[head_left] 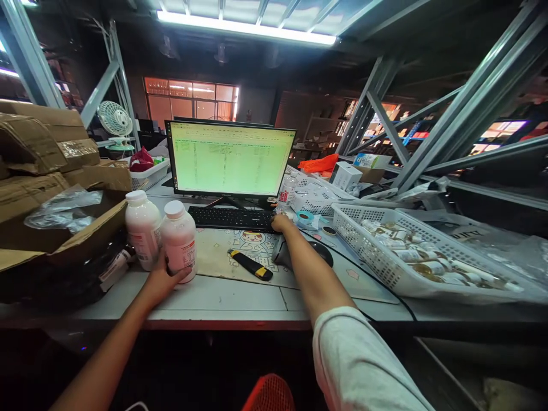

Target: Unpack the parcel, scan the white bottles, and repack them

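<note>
Two pink bottles with white caps stand side by side on the left of the desk. My left hand (160,282) is wrapped round the lower part of the right-hand bottle (180,242), its thumb across the front and its fingers in the gap between the two. The other pink bottle (141,228) stands just beside it, its label partly in view. My right hand (281,222) reaches to the right end of the black keyboard (231,218). Its fingers are small and partly hidden, so their grip does not show. Close behind it stands a clear bottle with a red-marked label (286,191).
A monitor (231,160) with a spreadsheet stands behind the keyboard. A black and yellow utility knife (250,264) lies on the mat. To the right are a mouse (321,254), a roll of tape (305,218) and a white basket (363,245) of small bottles. Cardboard boxes (47,148) crowd the left.
</note>
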Demonstrator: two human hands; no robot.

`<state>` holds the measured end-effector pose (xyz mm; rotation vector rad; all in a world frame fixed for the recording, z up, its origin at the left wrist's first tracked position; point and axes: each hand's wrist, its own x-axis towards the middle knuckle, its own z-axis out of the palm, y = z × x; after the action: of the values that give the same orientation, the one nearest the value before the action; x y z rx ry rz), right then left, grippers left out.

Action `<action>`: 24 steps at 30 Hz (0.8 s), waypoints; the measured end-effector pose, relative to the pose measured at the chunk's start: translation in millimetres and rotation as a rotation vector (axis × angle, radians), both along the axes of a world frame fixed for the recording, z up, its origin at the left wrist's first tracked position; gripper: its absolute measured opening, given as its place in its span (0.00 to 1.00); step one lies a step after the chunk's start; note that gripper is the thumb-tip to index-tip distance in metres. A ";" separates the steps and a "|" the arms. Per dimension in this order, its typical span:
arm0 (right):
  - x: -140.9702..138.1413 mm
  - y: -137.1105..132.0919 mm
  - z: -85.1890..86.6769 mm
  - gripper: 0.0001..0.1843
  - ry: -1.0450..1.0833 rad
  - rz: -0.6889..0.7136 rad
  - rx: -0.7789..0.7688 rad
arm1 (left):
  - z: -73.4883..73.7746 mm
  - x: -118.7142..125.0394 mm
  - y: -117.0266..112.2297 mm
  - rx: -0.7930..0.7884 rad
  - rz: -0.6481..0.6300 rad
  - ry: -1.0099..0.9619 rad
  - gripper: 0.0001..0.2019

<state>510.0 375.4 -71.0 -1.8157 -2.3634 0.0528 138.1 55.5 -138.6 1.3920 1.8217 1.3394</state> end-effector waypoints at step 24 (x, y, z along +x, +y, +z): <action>161.1 -109.6 -76.2 0.28 0.135 -0.114 0.336 | -13.1 -5.0 6.3 0.089 -0.060 -0.023 0.52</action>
<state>671.0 265.8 -147.2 -1.7194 -2.0297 -0.2149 133.1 61.8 -151.8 1.4591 1.7100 1.4151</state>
